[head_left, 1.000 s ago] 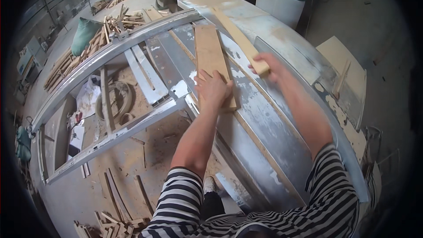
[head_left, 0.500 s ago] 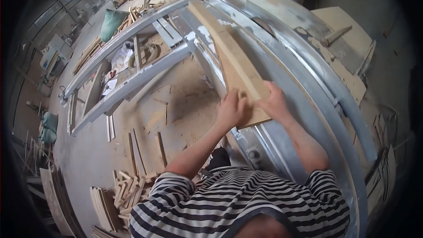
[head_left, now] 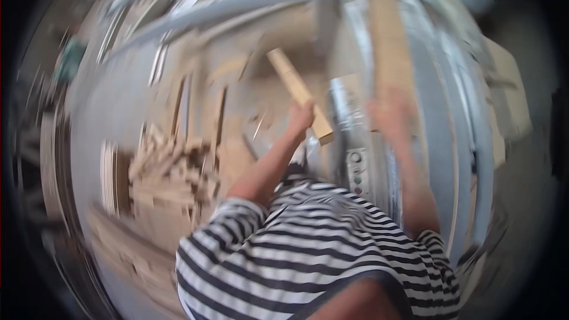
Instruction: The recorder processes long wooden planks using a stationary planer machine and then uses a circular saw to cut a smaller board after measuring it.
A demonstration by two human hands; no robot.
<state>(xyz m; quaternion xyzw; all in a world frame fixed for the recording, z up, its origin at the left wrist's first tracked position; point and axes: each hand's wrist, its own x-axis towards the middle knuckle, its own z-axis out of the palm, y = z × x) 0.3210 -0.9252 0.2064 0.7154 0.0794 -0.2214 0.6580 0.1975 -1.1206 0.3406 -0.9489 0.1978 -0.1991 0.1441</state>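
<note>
A squared wooden strip (head_left: 290, 80) is in my left hand (head_left: 302, 117), whose fingers are wrapped round it toward its near end. It hangs at a slant to the left of the machine table, over the floor. On the grey metal machine table (head_left: 428, 95) lies a wider wooden board (head_left: 391, 41), its length running away from me. My right hand (head_left: 392, 111) is over the board's near end, so smeared by motion that its fingers cannot be read, nor whether it touches the board.
A control panel (head_left: 357, 172) with knobs and buttons sits on the machine's near side. Grey metal frame bars (head_left: 237, 3) stretch away at the upper left. On the floor to the left are a heap of wood offcuts (head_left: 172, 166) and a stack of boards (head_left: 109, 178).
My left hand has moved off the board to the left with the wooden strip in it. The right hand has shifted over the board's near end. The whole view has turned left.
</note>
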